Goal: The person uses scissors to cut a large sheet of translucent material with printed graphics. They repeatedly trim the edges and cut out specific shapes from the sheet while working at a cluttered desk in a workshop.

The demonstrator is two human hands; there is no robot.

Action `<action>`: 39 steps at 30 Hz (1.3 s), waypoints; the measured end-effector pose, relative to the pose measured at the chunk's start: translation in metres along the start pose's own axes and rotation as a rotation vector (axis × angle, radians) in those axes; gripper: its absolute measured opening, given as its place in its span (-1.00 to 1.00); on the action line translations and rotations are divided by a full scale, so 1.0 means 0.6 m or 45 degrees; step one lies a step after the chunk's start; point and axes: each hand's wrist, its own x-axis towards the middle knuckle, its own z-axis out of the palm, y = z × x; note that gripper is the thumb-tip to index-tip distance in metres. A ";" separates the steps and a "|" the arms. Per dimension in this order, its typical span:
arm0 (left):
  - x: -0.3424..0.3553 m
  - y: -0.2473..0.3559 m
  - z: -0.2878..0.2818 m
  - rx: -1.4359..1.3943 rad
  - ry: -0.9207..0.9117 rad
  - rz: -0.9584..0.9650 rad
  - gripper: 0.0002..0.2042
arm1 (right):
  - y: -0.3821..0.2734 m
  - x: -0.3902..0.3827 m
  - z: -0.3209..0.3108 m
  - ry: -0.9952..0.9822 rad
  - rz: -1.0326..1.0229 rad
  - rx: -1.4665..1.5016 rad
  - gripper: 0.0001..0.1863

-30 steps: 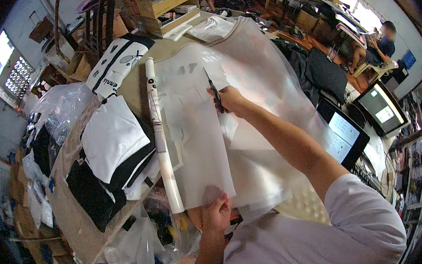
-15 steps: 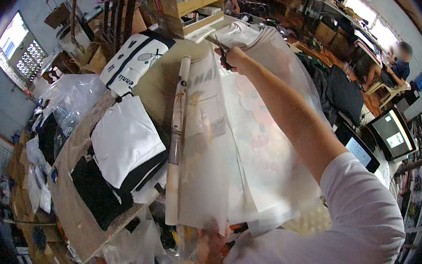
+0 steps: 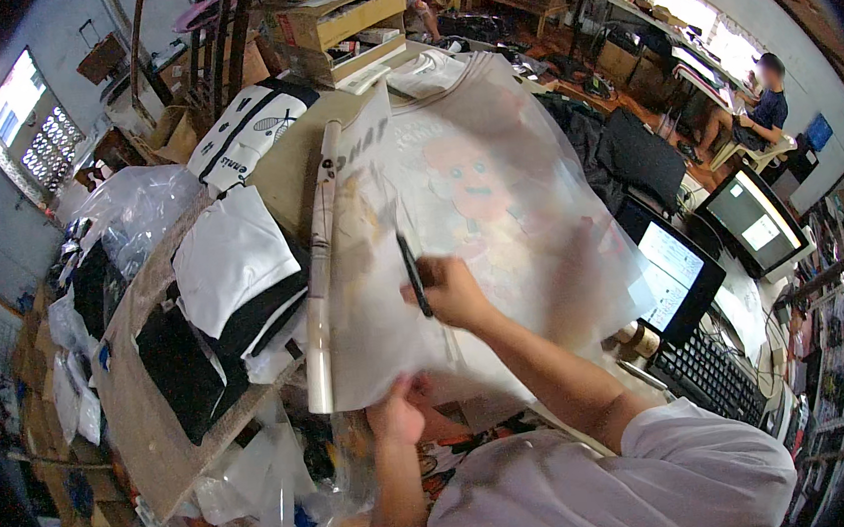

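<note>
Where the left hand (image 3: 395,416) lies at the near edge of the translucent sheet (image 3: 541,243) on the table (image 3: 290,180), whether its fingers pinch cannot be told; beyond, the right hand (image 3: 457,293) clamps black scissors (image 3: 412,274) above the sheet; farther, cardboard boxes (image 3: 321,27).

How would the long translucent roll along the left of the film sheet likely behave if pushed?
The roll would probably turn sideways, since it looks round and slim. It may be fairly light for its size, as its translucent wrap looks like thin film. Its smooth, shiny surface could make it somewhat slippery.
</note>
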 end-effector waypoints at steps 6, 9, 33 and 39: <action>-0.070 0.066 0.093 -0.329 -0.486 0.255 -0.69 | -0.132 0.010 -0.178 0.275 -0.112 0.265 -0.83; -0.066 0.061 0.120 -0.516 -0.452 0.246 -0.72 | -0.114 0.011 -0.330 0.440 -0.126 0.135 -0.83; -0.028 0.015 0.105 0.172 -0.113 0.177 -0.87 | -0.036 -0.340 -0.031 -0.248 0.716 0.766 -0.55; -0.021 0.008 0.120 0.322 -0.055 0.142 -0.79 | -0.056 -0.332 -0.008 -0.091 0.695 0.822 -0.54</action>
